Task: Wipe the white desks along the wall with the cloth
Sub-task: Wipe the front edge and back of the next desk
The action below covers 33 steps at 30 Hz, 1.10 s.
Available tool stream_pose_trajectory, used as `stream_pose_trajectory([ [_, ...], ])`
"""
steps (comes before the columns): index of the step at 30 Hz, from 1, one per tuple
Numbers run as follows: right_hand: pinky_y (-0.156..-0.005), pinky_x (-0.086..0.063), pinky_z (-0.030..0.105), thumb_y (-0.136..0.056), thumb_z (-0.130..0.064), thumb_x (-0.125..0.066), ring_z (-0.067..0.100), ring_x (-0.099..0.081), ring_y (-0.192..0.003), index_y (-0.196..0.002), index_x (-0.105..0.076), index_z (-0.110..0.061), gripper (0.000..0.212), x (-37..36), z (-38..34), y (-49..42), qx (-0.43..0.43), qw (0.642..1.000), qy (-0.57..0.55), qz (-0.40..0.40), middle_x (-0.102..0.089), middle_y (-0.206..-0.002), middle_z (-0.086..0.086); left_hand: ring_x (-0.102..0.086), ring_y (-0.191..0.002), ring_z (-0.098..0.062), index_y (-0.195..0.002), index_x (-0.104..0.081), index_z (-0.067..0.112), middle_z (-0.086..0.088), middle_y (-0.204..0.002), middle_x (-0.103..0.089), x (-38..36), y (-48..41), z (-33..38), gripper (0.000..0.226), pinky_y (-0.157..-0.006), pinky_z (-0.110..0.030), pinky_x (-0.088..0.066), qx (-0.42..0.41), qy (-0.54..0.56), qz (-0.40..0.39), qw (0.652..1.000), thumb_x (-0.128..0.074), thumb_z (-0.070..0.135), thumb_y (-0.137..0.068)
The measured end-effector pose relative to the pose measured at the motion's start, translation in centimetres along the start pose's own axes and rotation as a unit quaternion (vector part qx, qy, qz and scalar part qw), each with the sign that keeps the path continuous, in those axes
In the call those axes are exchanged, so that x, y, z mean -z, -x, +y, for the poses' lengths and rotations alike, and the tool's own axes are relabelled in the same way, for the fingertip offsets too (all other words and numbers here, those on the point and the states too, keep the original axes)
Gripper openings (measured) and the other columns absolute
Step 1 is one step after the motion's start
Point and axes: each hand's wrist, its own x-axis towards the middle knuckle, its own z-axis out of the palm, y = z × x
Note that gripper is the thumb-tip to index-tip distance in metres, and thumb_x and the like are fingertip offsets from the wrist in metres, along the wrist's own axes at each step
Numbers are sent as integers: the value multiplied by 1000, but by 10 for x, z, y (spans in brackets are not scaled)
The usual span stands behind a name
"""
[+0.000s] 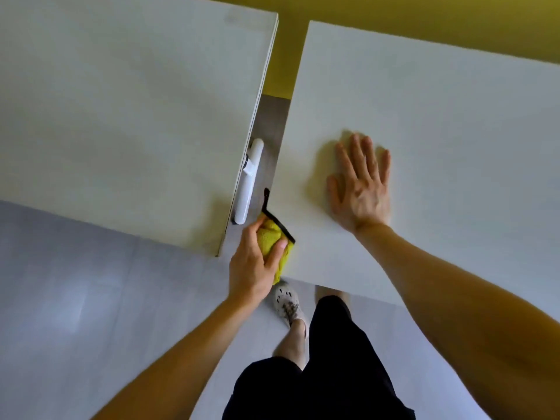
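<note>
Beside the left table (pixel 106 101), the left hand (pixel 253 265) grips the bunched yellow cloth (pixel 274 233) at the near-left corner of the right table (pixel 439 101), whose top stretches away rightward from it, where the right hand (pixel 360 189) rests flat, fingers spread.

Two white desks stand side by side with a narrow gap between them, their tops flat, matte and plain. The left desk (pixel 121 110) fills the upper left of the view, and a thin pale band shows along its right edge. The right desk (pixel 439 110) runs from the middle to the right border, slightly askew to its neighbour. The cloth (pixel 274 234) is yellow and fluffy with a black hem, bunched at the near left corner of the right desk, gripped by the left hand (pixel 254 265); one black-hemmed corner pokes up along the gap
</note>
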Motion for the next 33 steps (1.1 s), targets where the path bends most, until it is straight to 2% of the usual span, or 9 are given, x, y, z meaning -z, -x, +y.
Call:
stream_pose_trajectory([
  [2,-134,-4,64,-112,-47,-38,31,-5,-169,-172,-27,-20,67,-1,0,0,4,1000,-5,7,-16,-181,11,-66,-125,-35,-153,-44,29,2,-147,-63,3,6,-1,65,-97,-40,-50,1,1,-3,1000,-57,64,-100],
  [6,-134,-4,63,-111,-47,-36,31,-8,-169,-171,-30,-20,66,-3,0,-2,1,1000,-3,23,-20,-180,11,-63,-126,-29,-152,-45,27,2,-143,-64,-9,-108,56,64,-98,-39,-49,-17,31,13,999,-64,62,-101],
  [10,-135,-3,61,-110,-47,-42,30,-12,-169,-169,-36,-21,65,-7,6,-3,10,999,-17,48,-24,-179,10,-62,-127,-31,-148,-45,26,1,-143,-62,-18,-173,88,66,-104,-51,-51,-34,41,23,998,-57,67,-98],
  [17,-134,-4,63,-111,-47,-39,31,-9,-169,-170,-33,-18,66,-4,0,-3,9,999,-8,32,-20,-180,11,-66,-122,-27,-148,-42,35,9,-137,-64,4,-6,-12,74,-98,-43,-54,28,64,-44,997,-56,78,-90],
  [19,-134,-4,63,-111,-46,-37,32,-9,-169,-170,-33,-17,66,-4,0,-2,8,1000,-9,28,-20,-180,12,-68,-118,-29,-146,-42,35,8,-129,-65,7,-7,-13,77,-97,-44,-55,42,54,-70,995,-54,82,-86],
  [22,-133,-5,64,-110,-46,-36,33,-9,-169,-170,-32,-17,67,-6,1,-4,13,999,-4,29,-19,-180,13,-68,-118,-32,-144,-44,31,4,-126,-66,1,-89,28,76,-102,-50,-54,31,65,-72,995,-58,80,-88],
  [27,-134,-5,63,-108,-45,-42,32,-10,-169,-169,-36,-17,67,-8,9,-2,17,999,-5,45,-22,-180,13,-59,-131,-36,-151,-43,23,-7,-146,-60,-23,-215,109,73,-108,-53,-50,3,54,-16,998,-57,72,-99],
  [30,-134,-5,63,-108,-44,-43,32,-11,-169,-169,-37,-16,67,-8,6,-1,18,999,-10,43,-24,-179,12,-62,-125,-31,-148,-44,27,-2,-139,-64,-22,-170,76,71,-103,-48,-52,3,55,2,999,-56,75,-97],
  [33,-133,-6,65,-108,-44,-41,32,-10,-169,-169,-36,-16,67,-5,3,0,13,999,-15,35,-22,-180,12,-67,-115,-24,-144,-44,40,10,-128,-66,-9,-78,21,67,-97,-46,-56,32,75,-34,996,-58,78,-91],
])
